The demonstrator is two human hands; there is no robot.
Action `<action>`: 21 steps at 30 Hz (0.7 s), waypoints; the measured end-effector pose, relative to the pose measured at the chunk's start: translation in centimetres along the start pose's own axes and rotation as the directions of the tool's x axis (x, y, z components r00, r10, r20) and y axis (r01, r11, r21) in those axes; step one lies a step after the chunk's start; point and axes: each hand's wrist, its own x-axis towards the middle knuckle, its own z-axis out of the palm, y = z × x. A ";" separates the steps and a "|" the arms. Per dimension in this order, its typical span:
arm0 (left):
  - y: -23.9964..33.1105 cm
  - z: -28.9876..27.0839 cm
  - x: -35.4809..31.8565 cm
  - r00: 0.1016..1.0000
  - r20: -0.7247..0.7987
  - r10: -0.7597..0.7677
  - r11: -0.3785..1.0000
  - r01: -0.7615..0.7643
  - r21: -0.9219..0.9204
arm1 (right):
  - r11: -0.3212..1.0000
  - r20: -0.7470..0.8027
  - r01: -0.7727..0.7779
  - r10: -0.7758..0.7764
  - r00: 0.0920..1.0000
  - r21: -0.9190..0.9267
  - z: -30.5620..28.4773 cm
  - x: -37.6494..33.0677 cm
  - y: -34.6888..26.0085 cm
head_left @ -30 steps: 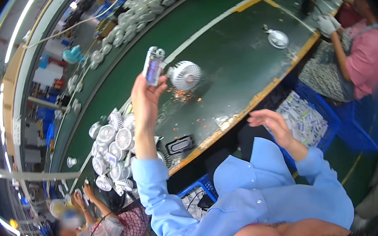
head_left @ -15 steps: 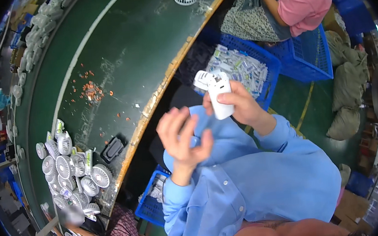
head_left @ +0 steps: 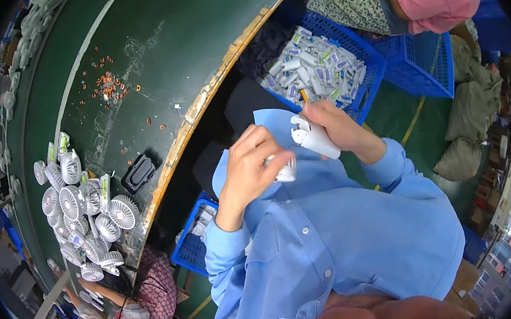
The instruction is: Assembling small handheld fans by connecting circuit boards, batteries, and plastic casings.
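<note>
Left hand (head_left: 254, 162) curled around one small white part (head_left: 285, 172), held at the chest. Right hand (head_left: 332, 128) closed on one white fan handle (head_left: 313, 138), just beside the left. Two blue crates: one (head_left: 376, 68) full of parts, one (head_left: 191, 242) below the green table (head_left: 153, 58). Over a dozen white fans (head_left: 82, 207) heaped on the table's left end.
</note>
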 end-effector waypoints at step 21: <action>1.5 2.6 1.7 0.903 -0.400 0.156 0.986 -0.164 0.015 | 0.998 0.439 0.037 -0.055 0.897 0.050 -0.9 0.2 -2.4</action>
